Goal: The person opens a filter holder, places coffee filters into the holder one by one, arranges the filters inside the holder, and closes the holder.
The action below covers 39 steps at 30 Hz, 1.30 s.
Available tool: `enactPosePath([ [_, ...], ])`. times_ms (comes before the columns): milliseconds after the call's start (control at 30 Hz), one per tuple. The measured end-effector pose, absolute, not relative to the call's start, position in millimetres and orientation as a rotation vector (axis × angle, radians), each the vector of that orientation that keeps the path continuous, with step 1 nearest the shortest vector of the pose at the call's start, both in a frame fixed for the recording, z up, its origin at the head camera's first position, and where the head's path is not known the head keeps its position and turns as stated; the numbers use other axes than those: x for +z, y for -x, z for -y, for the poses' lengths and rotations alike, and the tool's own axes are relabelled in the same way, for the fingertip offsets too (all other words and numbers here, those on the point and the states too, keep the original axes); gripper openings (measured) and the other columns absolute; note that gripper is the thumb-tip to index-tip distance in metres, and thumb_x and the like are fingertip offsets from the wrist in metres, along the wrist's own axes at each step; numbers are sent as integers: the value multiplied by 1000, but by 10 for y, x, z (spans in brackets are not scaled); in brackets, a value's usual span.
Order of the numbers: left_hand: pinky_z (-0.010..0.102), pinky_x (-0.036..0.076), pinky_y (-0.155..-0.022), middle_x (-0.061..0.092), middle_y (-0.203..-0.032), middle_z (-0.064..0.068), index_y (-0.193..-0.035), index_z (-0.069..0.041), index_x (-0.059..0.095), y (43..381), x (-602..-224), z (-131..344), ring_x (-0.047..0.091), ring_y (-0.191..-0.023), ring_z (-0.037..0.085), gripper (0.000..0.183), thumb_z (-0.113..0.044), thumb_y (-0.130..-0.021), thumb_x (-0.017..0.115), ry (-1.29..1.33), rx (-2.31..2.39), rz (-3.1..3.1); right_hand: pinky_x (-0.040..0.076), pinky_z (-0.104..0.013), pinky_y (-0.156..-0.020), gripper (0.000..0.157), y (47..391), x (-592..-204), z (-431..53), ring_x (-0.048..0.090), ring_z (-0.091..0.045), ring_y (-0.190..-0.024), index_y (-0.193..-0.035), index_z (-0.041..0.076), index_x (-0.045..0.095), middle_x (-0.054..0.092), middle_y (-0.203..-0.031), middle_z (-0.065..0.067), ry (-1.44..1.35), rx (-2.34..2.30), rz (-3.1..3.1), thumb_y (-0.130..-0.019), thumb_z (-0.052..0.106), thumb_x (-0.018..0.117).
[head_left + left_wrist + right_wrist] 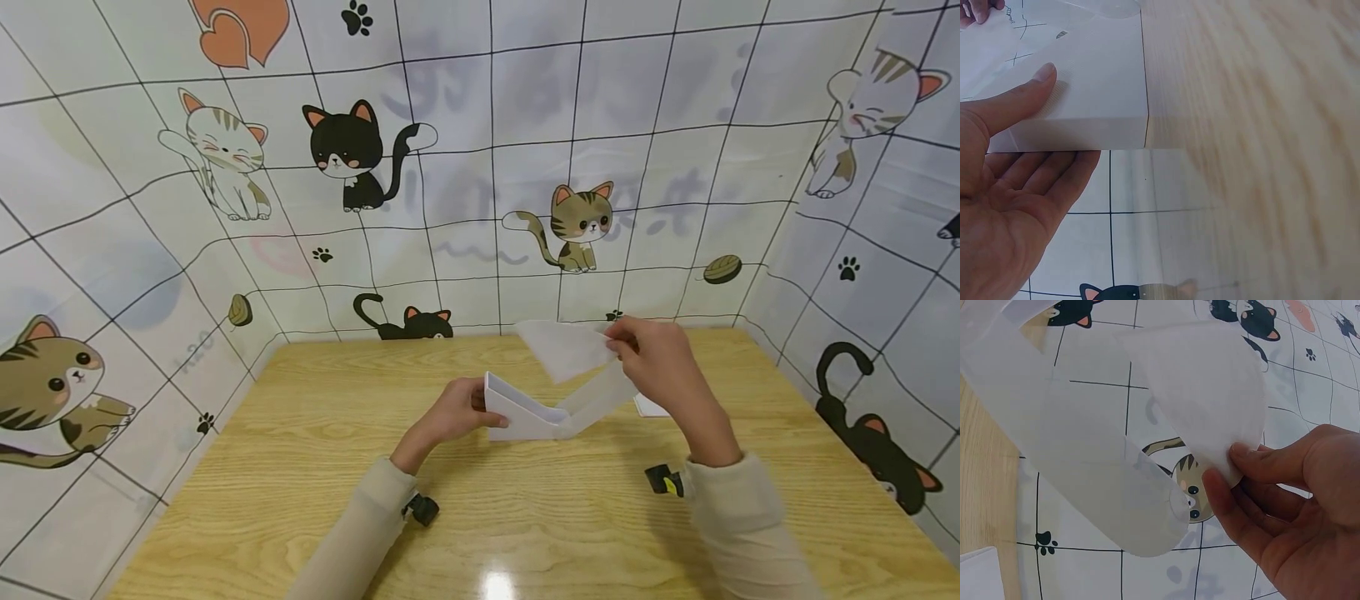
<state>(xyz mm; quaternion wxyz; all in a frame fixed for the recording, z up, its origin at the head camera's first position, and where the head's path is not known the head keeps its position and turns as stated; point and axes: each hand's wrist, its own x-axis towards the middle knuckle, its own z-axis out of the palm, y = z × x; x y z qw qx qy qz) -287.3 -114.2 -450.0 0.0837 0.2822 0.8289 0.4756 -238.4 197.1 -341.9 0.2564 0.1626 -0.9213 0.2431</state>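
In the head view my left hand (457, 410) grips the left end of a flat white box (525, 421), standing on its long edge over the wooden table. The left wrist view shows the thumb over the broad face of the white box (1097, 75) and the fingers beneath it. A translucent strip with a rounded end (1116, 506) slants up from the box's right end. My right hand (660, 362) pinches the corner of a thin white sheet (566, 346) between thumb and fingers. That sheet (1210, 381) hangs beside the strip, its far end pointed.
On the wooden table (315, 467), a small white flat item (651, 406) lies partly behind the right hand. Cloth walls (465, 108) printed with cats and grid lines stand at the back and both sides. Small dark devices (422, 508) sit at both wrists.
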Motion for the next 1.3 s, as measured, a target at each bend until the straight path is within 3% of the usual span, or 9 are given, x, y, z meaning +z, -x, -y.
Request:
enactPosePath([
  [400, 31, 61, -81, 77, -112, 14, -119, -3, 71, 2849, -4484, 1129, 76, -95, 20, 35, -11, -88, 84, -819, 1409, -2486, 49, -33, -60, 5, 2383, -3469, -1867, 63, -17, -63, -94, 3, 76, 76, -80, -10, -528, 664, 2467, -95, 2, 71],
  [933, 26, 59, -78, 78, -109, 13, -118, -4, 71, 2834, -4469, 1133, 75, -91, 15, 34, -10, -88, 83, -818, 1410, -2481, 54, -34, -63, 5, 2395, -3544, -1688, 69, -19, -70, -96, 3, 76, 79, -88, -11, -636, 700, 2469, -94, 1, 72],
  [1300, 30, 61, -80, 77, -110, 13, -120, -4, 71, 2836, -4462, 1126, 76, -94, 20, 35, -11, -87, 84, -809, 1407, -2482, 46, -27, -59, 6, 2389, -3586, -1600, 59, -10, -63, -96, 6, 76, 77, -84, -7, -657, 724, 2516, -96, 4, 71],
])
